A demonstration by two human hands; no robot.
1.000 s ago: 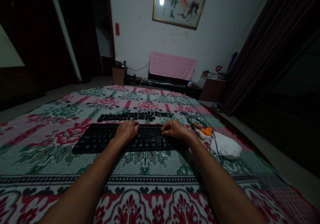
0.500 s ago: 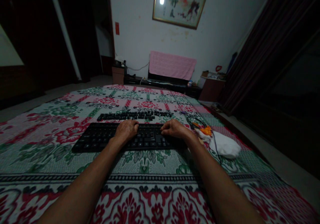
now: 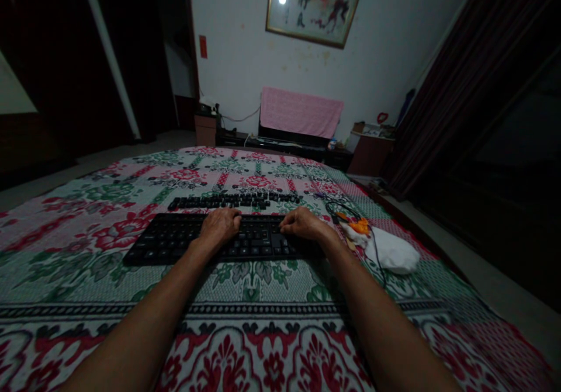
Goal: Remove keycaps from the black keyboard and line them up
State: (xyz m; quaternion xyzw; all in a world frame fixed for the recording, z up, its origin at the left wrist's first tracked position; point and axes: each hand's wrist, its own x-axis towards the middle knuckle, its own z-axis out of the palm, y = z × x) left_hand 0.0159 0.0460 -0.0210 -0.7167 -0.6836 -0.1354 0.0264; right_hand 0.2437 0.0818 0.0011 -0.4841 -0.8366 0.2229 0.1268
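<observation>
A black keyboard (image 3: 175,243) lies flat on the patterned bedspread. My left hand (image 3: 220,227) rests over its middle, fingers curled down onto it and the thumb at the right side of the hand. Over the keyboard's right part is my right hand (image 3: 302,224), its thumb and fingertips pinched together just above the keys. Whatever may be between those fingertips is too small and dark to make out. Several loose black keycaps (image 3: 205,202) lie in uneven rows just beyond the keyboard's far edge.
To the right lie a white cloth-like bundle (image 3: 397,253), an orange item (image 3: 360,226) and a coiled black cable (image 3: 344,208). The flowered bedspread (image 3: 254,322) covers the whole bed. Past its far end stands a low cabinet with a pink towel (image 3: 301,113) draped over a dark screen.
Both hands stay in almost the same place on the keyboard. The whole view has shifted very slightly; no object has visibly moved.
</observation>
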